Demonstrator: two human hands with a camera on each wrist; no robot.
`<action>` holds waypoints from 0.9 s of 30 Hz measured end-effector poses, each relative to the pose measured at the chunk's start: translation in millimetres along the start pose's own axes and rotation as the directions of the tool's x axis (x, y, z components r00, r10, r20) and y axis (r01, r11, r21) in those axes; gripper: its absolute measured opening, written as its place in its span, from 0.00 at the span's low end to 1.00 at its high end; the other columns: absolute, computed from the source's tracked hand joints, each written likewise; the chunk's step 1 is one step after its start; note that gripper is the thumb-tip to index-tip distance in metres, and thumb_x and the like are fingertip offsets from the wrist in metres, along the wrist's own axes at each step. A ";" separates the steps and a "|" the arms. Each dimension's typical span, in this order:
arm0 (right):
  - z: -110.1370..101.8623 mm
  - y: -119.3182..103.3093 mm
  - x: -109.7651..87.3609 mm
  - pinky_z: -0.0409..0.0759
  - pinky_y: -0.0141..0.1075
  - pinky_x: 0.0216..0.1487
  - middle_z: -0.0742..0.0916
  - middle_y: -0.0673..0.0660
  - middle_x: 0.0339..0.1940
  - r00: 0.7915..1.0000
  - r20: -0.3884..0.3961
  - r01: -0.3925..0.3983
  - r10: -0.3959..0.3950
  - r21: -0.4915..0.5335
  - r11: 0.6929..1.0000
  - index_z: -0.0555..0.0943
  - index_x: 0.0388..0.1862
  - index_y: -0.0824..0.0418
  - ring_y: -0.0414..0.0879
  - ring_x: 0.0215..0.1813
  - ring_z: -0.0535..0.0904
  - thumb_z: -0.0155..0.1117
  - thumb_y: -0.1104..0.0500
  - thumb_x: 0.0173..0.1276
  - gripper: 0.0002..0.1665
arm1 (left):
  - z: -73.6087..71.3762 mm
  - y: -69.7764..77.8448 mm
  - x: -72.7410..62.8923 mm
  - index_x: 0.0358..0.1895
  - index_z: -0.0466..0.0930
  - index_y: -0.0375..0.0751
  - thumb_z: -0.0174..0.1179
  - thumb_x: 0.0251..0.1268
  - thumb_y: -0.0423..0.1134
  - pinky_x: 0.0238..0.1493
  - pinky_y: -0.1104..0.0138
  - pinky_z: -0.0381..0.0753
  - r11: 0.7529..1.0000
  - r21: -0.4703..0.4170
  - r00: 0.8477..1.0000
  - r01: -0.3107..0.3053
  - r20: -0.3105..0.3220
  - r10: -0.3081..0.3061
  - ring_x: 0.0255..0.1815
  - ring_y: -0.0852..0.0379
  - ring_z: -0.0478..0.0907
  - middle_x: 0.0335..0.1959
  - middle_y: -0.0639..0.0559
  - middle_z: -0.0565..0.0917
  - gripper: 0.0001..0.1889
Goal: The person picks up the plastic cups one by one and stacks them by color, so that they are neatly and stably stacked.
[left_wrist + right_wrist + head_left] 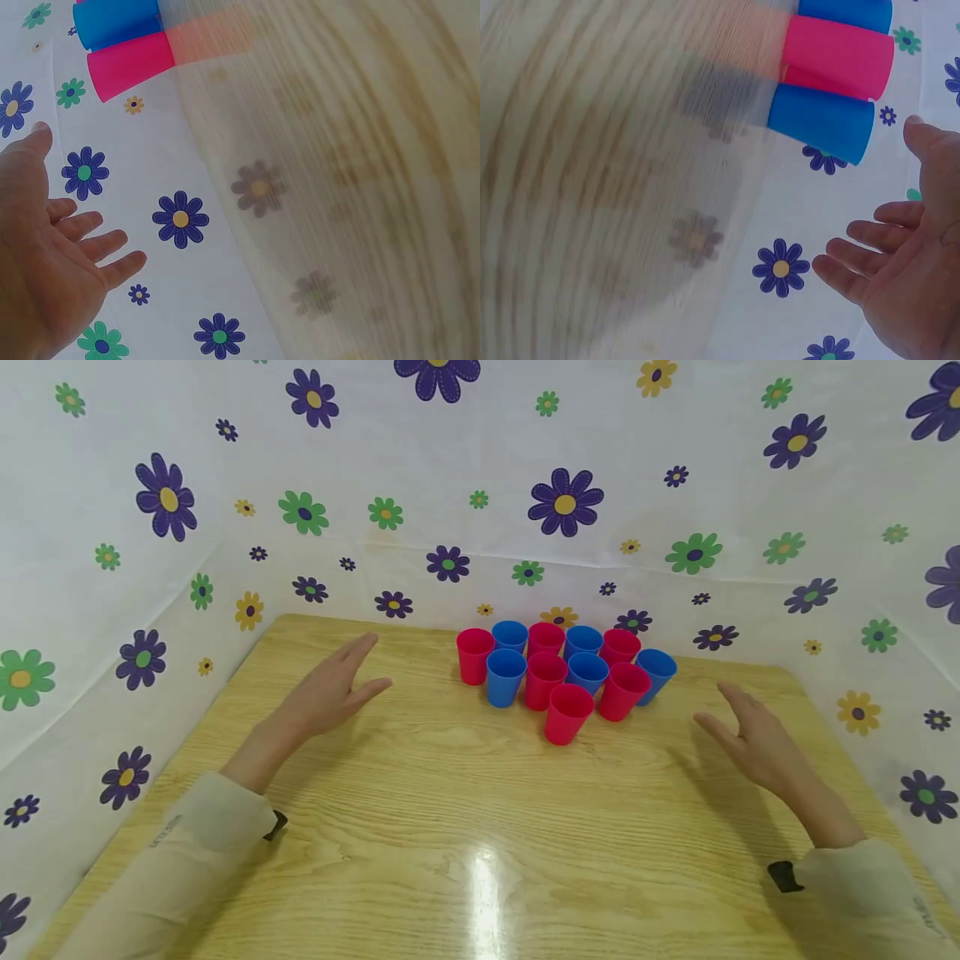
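Several red and blue plastic cups stand upright, mouths up, in a tight cluster at the far middle of the table. A red cup (567, 715) is at the front of the group, a red cup (475, 657) at its left end and a blue cup (655, 677) at its right end. My left hand (330, 692) hovers over the table left of the cups, fingers extended and thumb apart, touching nothing. On the other side my right hand (761, 743) is held the same way, nearest to the blue cup (822, 122), with a gap between them.
The wooden table (420, 827) has a light glare near its front. A white flowered cloth (480, 460) hangs behind and at both sides, close to the table's edges. Dark bands (785, 876) show at the sleeve cuffs.
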State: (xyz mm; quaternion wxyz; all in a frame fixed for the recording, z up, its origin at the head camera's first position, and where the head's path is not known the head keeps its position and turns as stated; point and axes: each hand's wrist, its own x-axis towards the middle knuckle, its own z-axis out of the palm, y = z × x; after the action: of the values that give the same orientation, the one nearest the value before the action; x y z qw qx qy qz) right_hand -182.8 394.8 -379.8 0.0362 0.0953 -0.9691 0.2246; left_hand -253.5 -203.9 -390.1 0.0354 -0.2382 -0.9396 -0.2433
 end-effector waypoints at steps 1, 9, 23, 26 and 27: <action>1.3 -1.6 -0.4 0.58 0.75 0.67 0.61 0.82 0.76 1.000 -0.008 -0.005 0.005 0.010 1.000 0.52 0.80 0.77 0.82 0.72 0.58 0.53 0.44 0.83 0.46 | 1.6 0.8 1.0 0.83 0.46 0.35 0.50 0.81 0.58 0.78 0.43 0.53 1.000 -0.013 1.000 0.008 -0.001 -0.008 0.82 0.36 0.51 0.83 0.35 0.52 0.43; 11.5 -11.6 -0.4 0.81 0.42 0.60 0.73 0.79 0.69 0.995 -0.095 0.011 0.002 0.135 0.991 0.65 0.74 0.77 0.76 0.62 0.76 0.57 0.49 0.82 0.37 | 8.5 8.2 9.9 0.82 0.50 0.34 0.53 0.81 0.56 0.78 0.44 0.55 0.993 -0.118 0.999 0.013 -0.045 -0.019 0.81 0.37 0.54 0.82 0.36 0.56 0.41; 27.5 -28.3 5.1 0.69 0.12 0.49 0.78 0.75 0.67 0.994 -0.087 -0.037 0.066 0.295 0.955 0.67 0.74 0.75 0.68 0.63 0.77 0.59 0.49 0.81 0.37 | 27.0 27.8 33.4 0.79 0.58 0.31 0.59 0.79 0.46 0.67 0.48 0.74 0.968 -0.246 0.988 -0.054 -0.152 0.016 0.68 0.39 0.72 0.71 0.34 0.72 0.36; 31.0 -30.8 7.0 0.70 0.13 0.49 0.79 0.75 0.66 0.993 -0.098 -0.034 0.068 0.313 0.949 0.68 0.73 0.75 0.67 0.63 0.78 0.59 0.49 0.81 0.36 | 29.7 32.0 39.1 0.79 0.58 0.31 0.60 0.78 0.45 0.67 0.47 0.74 0.959 -0.278 0.988 -0.053 -0.157 0.009 0.68 0.39 0.72 0.71 0.34 0.71 0.36; 32.3 -31.7 7.8 0.70 0.13 0.49 0.79 0.74 0.66 0.992 -0.100 -0.036 0.071 0.320 0.947 0.68 0.74 0.74 0.67 0.63 0.78 0.60 0.49 0.80 0.36 | 30.8 32.9 41.1 0.79 0.58 0.31 0.60 0.78 0.45 0.67 0.47 0.74 0.956 -0.289 0.988 -0.050 -0.154 0.005 0.69 0.39 0.72 0.72 0.34 0.71 0.36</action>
State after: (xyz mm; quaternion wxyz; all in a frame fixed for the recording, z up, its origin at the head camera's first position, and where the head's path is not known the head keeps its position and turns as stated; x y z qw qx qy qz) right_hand -184.9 351.3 -394.3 0.0680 0.0610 -0.9190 0.3836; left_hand -273.0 -146.4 -395.2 0.0746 -0.2345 -0.8845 -0.3964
